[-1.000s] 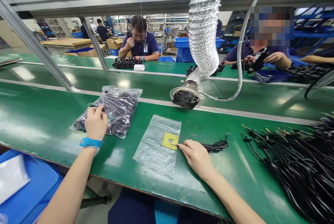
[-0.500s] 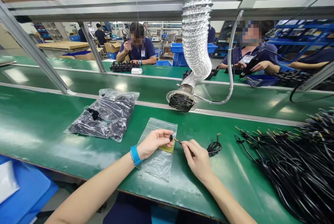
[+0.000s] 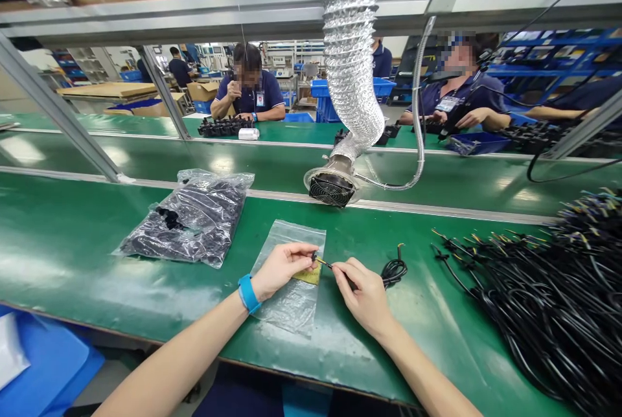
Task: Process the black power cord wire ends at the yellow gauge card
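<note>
Between the fingertips of my left hand (image 3: 286, 269) is a small black connector (image 3: 314, 256). My right hand (image 3: 362, 291) pinches a black cable (image 3: 393, 270) close to its end, where thin yellow and dark wires (image 3: 324, 262) show. Those wires reach the connector; whether they sit inside it I cannot tell. The rest of the cable lies coiled just beyond my right hand. Under my left hand lies a clear zip bag (image 3: 291, 307) with a yellow label (image 3: 311, 275), partly covered by the fingers.
A large clear bag of black parts (image 3: 194, 223) lies on the green bench (image 3: 146, 300) to the left. A big heap of black cables (image 3: 544, 300) covers the right side. An extraction duct (image 3: 352, 48) hangs ahead. Co-workers sit across the bench.
The whole view has shifted slightly, so things appear a little further left. Both hands keep their grip, and the connector now shows less between my left fingers.
</note>
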`<state>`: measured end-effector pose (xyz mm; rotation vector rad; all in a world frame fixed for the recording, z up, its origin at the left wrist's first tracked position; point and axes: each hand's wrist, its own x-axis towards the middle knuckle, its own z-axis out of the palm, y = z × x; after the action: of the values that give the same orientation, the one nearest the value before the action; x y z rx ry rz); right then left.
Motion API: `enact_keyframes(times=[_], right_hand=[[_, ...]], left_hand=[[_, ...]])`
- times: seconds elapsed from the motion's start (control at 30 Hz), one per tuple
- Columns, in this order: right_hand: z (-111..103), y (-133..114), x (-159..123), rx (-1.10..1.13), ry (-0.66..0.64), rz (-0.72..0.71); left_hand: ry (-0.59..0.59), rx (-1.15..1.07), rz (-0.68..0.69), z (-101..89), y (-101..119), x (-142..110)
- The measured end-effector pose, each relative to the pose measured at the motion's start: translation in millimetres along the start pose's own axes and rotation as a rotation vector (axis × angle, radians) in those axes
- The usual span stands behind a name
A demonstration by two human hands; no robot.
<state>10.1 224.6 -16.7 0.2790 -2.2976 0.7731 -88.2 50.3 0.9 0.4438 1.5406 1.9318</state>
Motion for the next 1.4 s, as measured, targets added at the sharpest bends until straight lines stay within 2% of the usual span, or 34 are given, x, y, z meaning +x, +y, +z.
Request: enact_keyframes(times=[0.33,0.67,1.2,1.3,1.4], right_hand=[[-0.1,-1.3,0.9,-0.025,-0.039,0.009],[-0.6,-1.2,-0.1,-0.094,-0.021,-0.068],[-2.3,-2.9,-0.2,-0.088,-0.068,-0.067],[-1.8,-1.9,0.0,-0.077,-0.084,-0.057],[-1.2,-0.6,-0.3,-0.084,-0.107,-0.048]], left_hand=[[-0.103,-0.115,-0.119,-5.6,-2.8,-2.1],[-0.012,0.008,-0.048,-1.4,-1.6,-2.3],[-0.005,-0.039,-0.159,0.0,3.3,-2.9],[-0.008,0.004,-0.15,0.2,2.5,-2.7],[-0.058,0.18,-0.068,2.5,2.3,-4.3]])
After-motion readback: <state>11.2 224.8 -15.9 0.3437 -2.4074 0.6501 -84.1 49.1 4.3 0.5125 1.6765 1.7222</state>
